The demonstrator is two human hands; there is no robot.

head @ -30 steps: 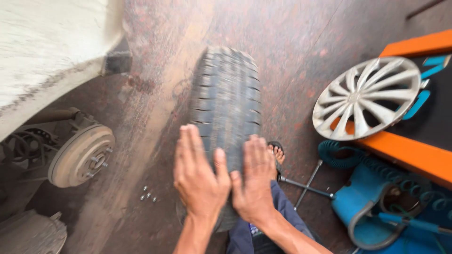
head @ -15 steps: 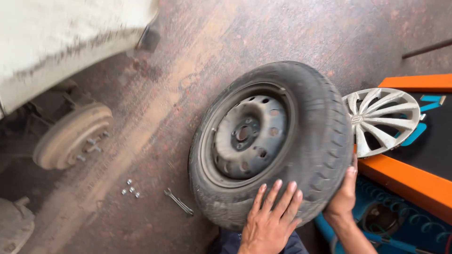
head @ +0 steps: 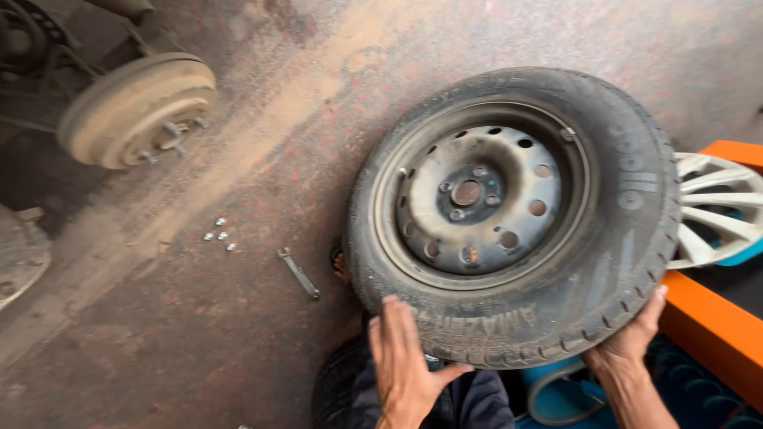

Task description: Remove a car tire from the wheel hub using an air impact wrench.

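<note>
1. Wheel [head: 517, 214] tipped up on the dusty floor [head: 199, 349], dark steel rim [head: 481, 195] facing the camera, tread resting low near the lap.
2. Left hand [head: 405, 365] flat and open against the lower sidewall, fingers spread upward, pressing rather than wrapped around anything.
3. Right hand [head: 632, 338] cupped under the lower right tread, fingers curled on the rubber, so a loose hold on the tyre edge.
4. Key relation: wheel sits straight ahead and above both hands, roughly between them; left a bit closer to the hub, right out at the edge.
5. Axle line of the wheel points toward the camera and slightly up-left; no real long axis on a round thing, just leaning back to the right against the orange frame [head: 715, 326].
6. Bare brake drum [head: 139, 111] with studs off to the upper left, well apart from the wheel.
7. Small pile of nuts [head: 220, 235] and a wrench [head: 299, 273] on the floor between drum and wheel.
8. Silver hubcap [head: 719, 210] just behind the tyre on the right.
</note>
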